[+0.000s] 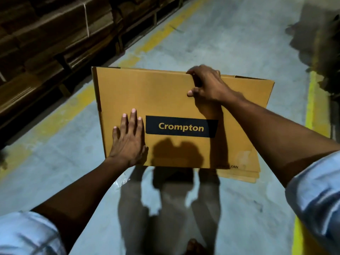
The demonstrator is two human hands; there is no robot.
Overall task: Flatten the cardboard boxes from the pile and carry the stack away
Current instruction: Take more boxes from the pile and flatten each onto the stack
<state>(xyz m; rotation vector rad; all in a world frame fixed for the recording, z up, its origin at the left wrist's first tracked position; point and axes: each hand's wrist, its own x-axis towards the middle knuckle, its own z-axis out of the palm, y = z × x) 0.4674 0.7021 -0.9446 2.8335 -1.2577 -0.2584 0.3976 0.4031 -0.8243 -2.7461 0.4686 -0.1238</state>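
Head view showed a flattened cardboard box [165, 100] at the centre of the frame, its black label [181, 126] reading "Crompton", with "FAN" printed small near the lower right corner. Left hand [128, 138] pressed flat on it, fingers straight; right hand [206, 87] gripped its far edge. More flattened cardboard [244, 176] lay beneath. Stacked cartons [55, 37] filled the upper left beside a yellow floor line [143, 46].

Box [165, 92] under the left hand [128, 140]: matt tan corrugated cardboard, smooth face, dark printed label [181, 127] just right of that hand. Floor [230, 43] beyond the right hand [206, 85]: grey concrete, dull, scuffed, with worn yellow paint lines [311, 100]. Rolled sleeves [316, 188]: pale woven cloth.
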